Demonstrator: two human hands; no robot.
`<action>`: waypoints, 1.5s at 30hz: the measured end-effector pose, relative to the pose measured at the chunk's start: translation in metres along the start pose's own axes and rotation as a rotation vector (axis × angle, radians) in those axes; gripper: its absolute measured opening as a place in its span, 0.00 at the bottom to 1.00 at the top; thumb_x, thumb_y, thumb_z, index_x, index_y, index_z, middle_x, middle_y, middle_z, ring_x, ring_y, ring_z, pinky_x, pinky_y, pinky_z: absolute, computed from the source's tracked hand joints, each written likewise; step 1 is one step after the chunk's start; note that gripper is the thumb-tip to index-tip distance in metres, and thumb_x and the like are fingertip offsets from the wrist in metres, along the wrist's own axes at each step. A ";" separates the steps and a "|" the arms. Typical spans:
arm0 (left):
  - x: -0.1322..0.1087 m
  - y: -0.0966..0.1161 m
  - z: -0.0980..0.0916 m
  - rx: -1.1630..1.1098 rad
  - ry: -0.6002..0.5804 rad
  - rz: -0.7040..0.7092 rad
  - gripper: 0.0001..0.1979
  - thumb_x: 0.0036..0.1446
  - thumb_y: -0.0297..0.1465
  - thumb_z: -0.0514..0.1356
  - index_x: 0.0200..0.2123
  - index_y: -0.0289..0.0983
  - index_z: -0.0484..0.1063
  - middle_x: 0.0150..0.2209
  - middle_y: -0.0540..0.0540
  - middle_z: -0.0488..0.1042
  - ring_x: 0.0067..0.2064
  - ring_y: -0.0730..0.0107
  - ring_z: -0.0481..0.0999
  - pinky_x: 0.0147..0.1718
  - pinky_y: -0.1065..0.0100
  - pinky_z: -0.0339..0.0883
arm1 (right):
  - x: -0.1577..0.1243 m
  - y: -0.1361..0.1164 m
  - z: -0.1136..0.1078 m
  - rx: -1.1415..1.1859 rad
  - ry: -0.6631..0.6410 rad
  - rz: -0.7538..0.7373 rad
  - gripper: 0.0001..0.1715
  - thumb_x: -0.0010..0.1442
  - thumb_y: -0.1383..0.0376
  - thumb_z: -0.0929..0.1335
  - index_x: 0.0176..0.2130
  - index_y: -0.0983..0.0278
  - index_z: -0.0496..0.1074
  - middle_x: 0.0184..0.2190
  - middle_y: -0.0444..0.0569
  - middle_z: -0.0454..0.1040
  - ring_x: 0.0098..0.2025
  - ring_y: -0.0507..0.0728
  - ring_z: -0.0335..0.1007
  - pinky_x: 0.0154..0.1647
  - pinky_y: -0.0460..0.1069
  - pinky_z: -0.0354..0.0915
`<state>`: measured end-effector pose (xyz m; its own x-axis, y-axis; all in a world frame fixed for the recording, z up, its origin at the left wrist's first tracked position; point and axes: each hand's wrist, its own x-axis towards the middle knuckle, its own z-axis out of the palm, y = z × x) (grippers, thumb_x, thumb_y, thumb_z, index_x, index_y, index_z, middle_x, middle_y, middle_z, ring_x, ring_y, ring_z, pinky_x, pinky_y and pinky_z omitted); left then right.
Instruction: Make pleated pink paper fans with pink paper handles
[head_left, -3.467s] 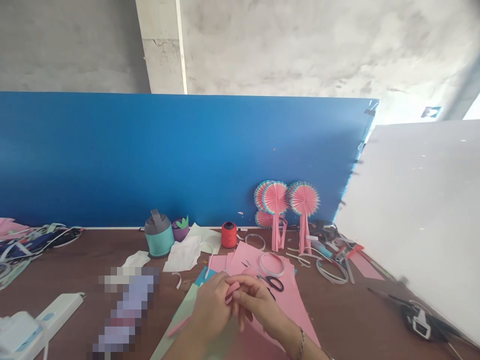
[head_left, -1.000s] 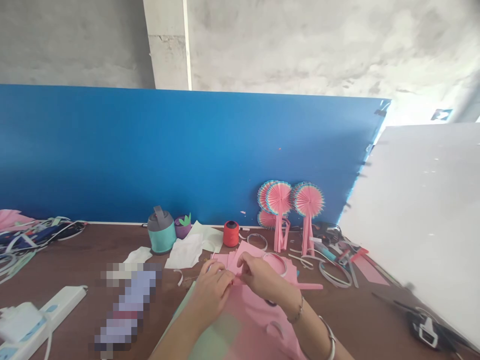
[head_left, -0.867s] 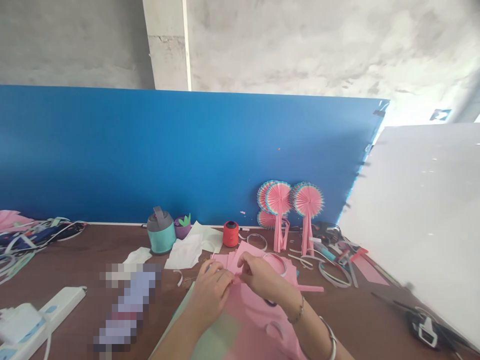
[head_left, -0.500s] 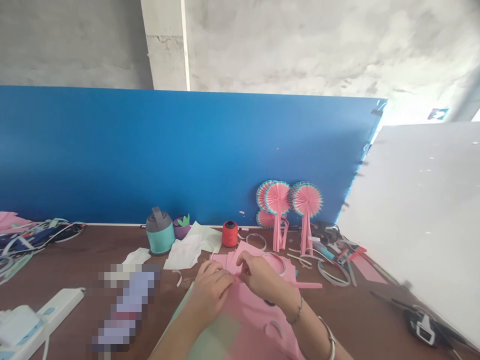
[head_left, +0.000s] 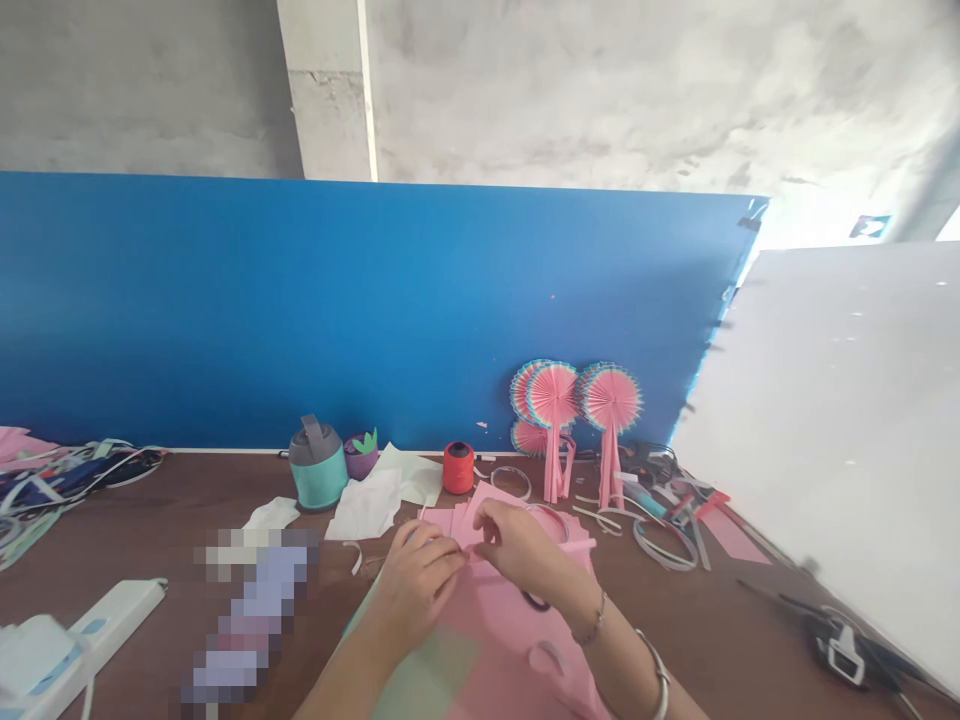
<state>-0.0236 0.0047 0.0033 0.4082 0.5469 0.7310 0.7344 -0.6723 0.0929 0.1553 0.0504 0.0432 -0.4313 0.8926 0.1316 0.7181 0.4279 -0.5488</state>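
Note:
My left hand (head_left: 416, 580) and my right hand (head_left: 517, 548) meet over a pink paper sheet (head_left: 510, 640) on the brown table (head_left: 150, 530). Both pinch a narrow folded pink paper strip (head_left: 574, 547) that juts out to the right from under my right hand. The fingers of both hands are curled and pressed onto the fold. A pale green sheet (head_left: 435, 680) lies under the pink one. Black scissors (head_left: 534, 601) are partly hidden under my right wrist.
Finished pink paper fans (head_left: 577, 400) lean on the blue board (head_left: 300, 310). An orange thread spool (head_left: 457, 467), a teal jar (head_left: 318, 475), white paper (head_left: 369, 505), tape rings (head_left: 664, 543), a white power strip (head_left: 97, 625) and a glue gun (head_left: 840, 645) lie around.
Since 3.5 s ago my hands have lowered to the sheet and moved farther away. In the last half second the jutting strip has shortened as it is drawn left under my right hand.

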 end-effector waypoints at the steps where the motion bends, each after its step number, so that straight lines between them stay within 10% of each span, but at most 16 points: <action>1: 0.000 0.000 -0.001 -0.005 0.000 -0.002 0.12 0.60 0.23 0.51 0.37 0.41 0.74 0.32 0.50 0.77 0.36 0.68 0.70 0.42 0.60 0.60 | 0.000 -0.001 -0.002 0.001 0.006 -0.002 0.08 0.50 0.71 0.68 0.33 0.63 0.68 0.30 0.43 0.72 0.30 0.52 0.66 0.29 0.45 0.55; 11: 0.003 -0.003 -0.005 0.011 0.037 -0.046 0.12 0.60 0.24 0.52 0.36 0.41 0.74 0.32 0.50 0.77 0.36 0.67 0.69 0.40 0.61 0.61 | -0.006 0.023 -0.037 -0.014 -0.095 0.150 0.18 0.50 0.61 0.69 0.41 0.63 0.71 0.37 0.48 0.75 0.37 0.56 0.70 0.34 0.47 0.59; 22: 0.004 -0.003 -0.007 0.071 0.017 -0.026 0.14 0.61 0.24 0.49 0.36 0.41 0.75 0.31 0.49 0.76 0.36 0.67 0.70 0.39 0.62 0.62 | -0.007 0.013 -0.039 -0.091 -0.103 0.156 0.02 0.50 0.67 0.67 0.26 0.63 0.70 0.26 0.44 0.73 0.28 0.52 0.66 0.25 0.45 0.52; 39: 0.004 -0.003 -0.007 0.090 0.028 0.020 0.13 0.61 0.23 0.50 0.37 0.41 0.74 0.32 0.49 0.77 0.37 0.66 0.70 0.40 0.61 0.61 | -0.012 0.004 -0.041 -0.100 -0.177 0.104 0.15 0.52 0.73 0.62 0.31 0.62 0.77 0.26 0.45 0.73 0.23 0.50 0.64 0.26 0.45 0.54; 45: 0.004 -0.003 -0.007 0.072 0.040 0.034 0.12 0.61 0.23 0.50 0.37 0.40 0.73 0.32 0.49 0.77 0.36 0.67 0.70 0.40 0.61 0.61 | -0.012 0.010 -0.039 -0.093 -0.200 0.106 0.18 0.54 0.72 0.61 0.35 0.60 0.79 0.31 0.47 0.75 0.36 0.55 0.70 0.33 0.46 0.58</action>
<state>-0.0279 0.0057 0.0105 0.4125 0.5028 0.7597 0.7580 -0.6519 0.0199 0.1886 0.0494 0.0681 -0.4435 0.8913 -0.0940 0.8086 0.3526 -0.4709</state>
